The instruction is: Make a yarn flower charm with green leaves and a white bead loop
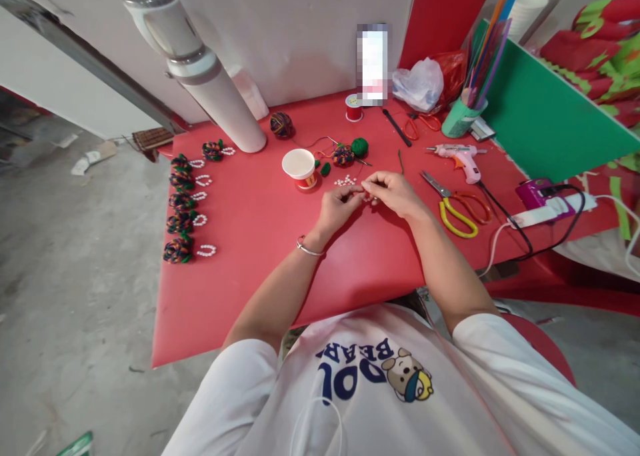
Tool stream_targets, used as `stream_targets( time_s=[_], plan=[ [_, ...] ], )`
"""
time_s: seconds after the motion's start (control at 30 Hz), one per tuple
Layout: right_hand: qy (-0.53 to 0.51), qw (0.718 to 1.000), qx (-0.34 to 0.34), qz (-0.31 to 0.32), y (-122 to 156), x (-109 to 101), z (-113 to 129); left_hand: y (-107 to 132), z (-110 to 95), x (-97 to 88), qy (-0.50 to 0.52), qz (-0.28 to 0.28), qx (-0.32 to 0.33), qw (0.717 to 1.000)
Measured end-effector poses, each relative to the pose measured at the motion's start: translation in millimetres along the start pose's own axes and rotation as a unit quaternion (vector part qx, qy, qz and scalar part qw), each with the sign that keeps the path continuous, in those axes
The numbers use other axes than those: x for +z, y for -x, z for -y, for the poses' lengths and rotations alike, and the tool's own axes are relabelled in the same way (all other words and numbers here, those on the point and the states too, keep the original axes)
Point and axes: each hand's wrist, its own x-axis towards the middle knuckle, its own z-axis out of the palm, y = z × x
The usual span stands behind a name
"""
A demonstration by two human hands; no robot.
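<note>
Both hands meet over the middle of the red table (240, 243). My left hand (338, 206) is closed in a pinch, fingertips touching those of my right hand (393, 193), which is also pinched. Between the fingertips are small white beads (367, 196), apparently on a thread too thin to see. A small loose pile of white beads (345, 181) lies just beyond my fingers. A silver bangle sits on my left wrist.
A paper cup (299, 167), a multicoloured yarn flower (343, 155) and green yarn ball (359, 147) lie behind the beads. Several finished yarn flowers with bead loops (181, 203) line the left edge. Yellow-handled scissors (453, 209), a glue gun (460, 157), a power strip (545, 209) and a white cylinder (200, 69) stand around.
</note>
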Motion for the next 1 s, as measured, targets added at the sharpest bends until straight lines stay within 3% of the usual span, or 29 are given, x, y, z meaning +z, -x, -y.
stream_targets(
  time_s=[0.23,0.43,0.63,0.83,1.0],
  plan=[
    [0.014,0.999,-0.027,0.011,2.1,-1.3,1.2,-6.6,-6.3,-9.6,0.101,0.142,-0.063,0.983],
    [0.012,0.997,-0.073,0.03,6.5,0.3,7.7,-9.9,-14.7,-17.3,0.16,0.166,-0.124,0.965],
    [-0.025,0.996,-0.079,0.036,4.6,0.4,5.2,-13.3,-16.0,-22.5,0.188,0.149,-0.167,0.956],
    [0.071,0.982,-0.176,0.014,2.0,-2.8,2.3,-14.1,-16.6,-22.7,0.188,0.1,-0.189,0.959],
    [0.111,0.977,-0.18,0.008,4.6,-2.3,5.8,-10.2,-13.8,-14.0,0.173,0.052,-0.151,0.972]
  ],
)
